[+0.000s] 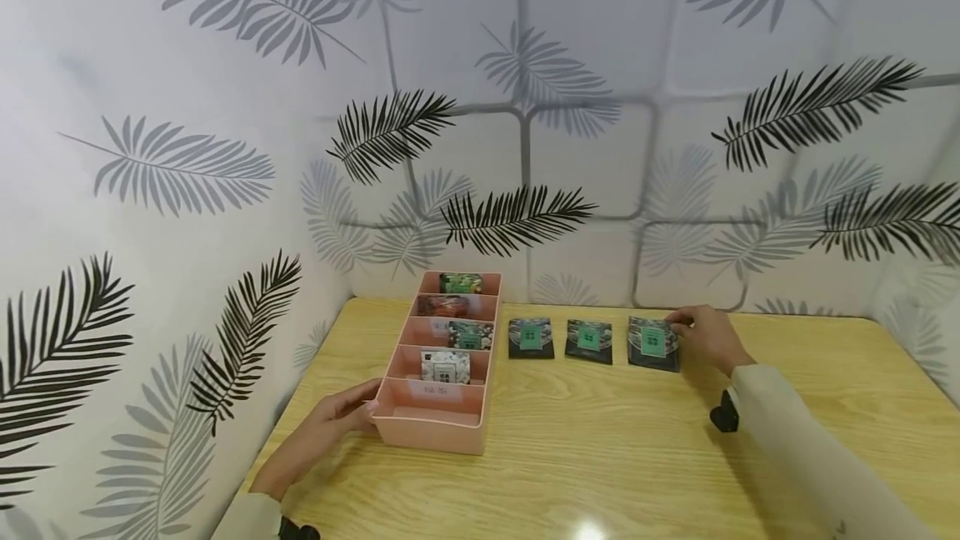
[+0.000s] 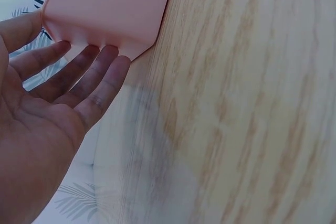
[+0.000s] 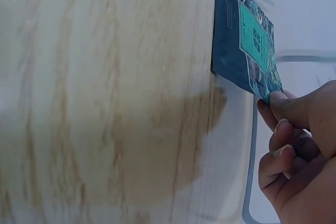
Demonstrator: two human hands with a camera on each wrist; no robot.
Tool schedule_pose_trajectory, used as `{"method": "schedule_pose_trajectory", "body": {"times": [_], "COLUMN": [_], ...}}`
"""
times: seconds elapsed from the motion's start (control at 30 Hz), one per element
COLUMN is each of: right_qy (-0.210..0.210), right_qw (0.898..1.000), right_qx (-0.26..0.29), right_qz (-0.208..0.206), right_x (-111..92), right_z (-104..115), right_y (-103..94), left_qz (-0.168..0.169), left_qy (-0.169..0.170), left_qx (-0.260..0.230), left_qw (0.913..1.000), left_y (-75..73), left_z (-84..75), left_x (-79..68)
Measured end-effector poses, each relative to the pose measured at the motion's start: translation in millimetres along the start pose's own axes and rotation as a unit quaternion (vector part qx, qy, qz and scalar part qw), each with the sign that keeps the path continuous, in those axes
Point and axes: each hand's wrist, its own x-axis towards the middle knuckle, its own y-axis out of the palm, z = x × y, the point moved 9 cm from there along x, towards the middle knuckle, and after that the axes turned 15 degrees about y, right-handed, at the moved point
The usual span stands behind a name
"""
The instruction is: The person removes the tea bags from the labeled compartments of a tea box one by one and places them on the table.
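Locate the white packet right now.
Head view, slightly left of centre: the white packet sits in the pink box, second compartment from the near end, one compartment nearer than the dark green-labelled packet.

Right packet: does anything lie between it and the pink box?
Yes: the middle packet and the left packet lie on the table between the box and the right packet, which the right hand pinches.

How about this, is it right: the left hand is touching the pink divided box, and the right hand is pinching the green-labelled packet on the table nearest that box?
Not quite: the right hand is pinching the green-labelled packet on the table farthest from the pink divided box, as the head view shows. The left hand does touch that box.
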Motion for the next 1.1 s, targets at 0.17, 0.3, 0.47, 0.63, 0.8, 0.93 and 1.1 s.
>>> {"method": "schedule_pose_trajectory", "body": {"times": [0.17, 0.3, 0.47, 0.63, 0.8, 0.93, 1.1], "right_qy": [0.004, 0.002, -0.005, -0.010, -0.004, -0.003, -0.018], "right_qw": [1.000, 1.000, 1.000, 1.000, 1.000, 1.000, 1.000], "right_qx": [-0.012, -0.018, -0.027, -0.024, -0.019, -0.019, -0.009], "right_qz": [-0.001, -0.003, -0.004, -0.011, -0.010, -0.010, -0.008], "right_x": [5.5, 8.6, 10.5, 10.5, 9.3, 8.5, 7.4], "right_z": [-2.0, -2.6, -2.6, -2.5, -6.0, -6.2, 3.9], "right_y": [3.1, 5.2, 8.8, 9.7, 7.9, 6.8, 6.0], "left_qz": [0.003, 0.003, 0.001, -0.001, 0.001, 0.001, 0.000], "left_qy": [0.004, 0.004, 0.002, 0.005, 0.010, 0.008, 0.004], "left_qx": [-0.002, -0.002, -0.004, -0.010, -0.015, -0.012, -0.007], "left_qw": [1.0000, 1.0000, 1.0000, 0.9999, 0.9998, 0.9999, 1.0000], "left_y": [0.7, 1.3, 0.6, 0.8, 2.7, 3.0, 1.1], "left_z": [-0.9, -2.5, -0.7, -1.6, -2.9, -2.5, -0.7], "left_x": [0.6, 0.6, 0.3, 0.2, 0.7, 0.5, 0.5]}}
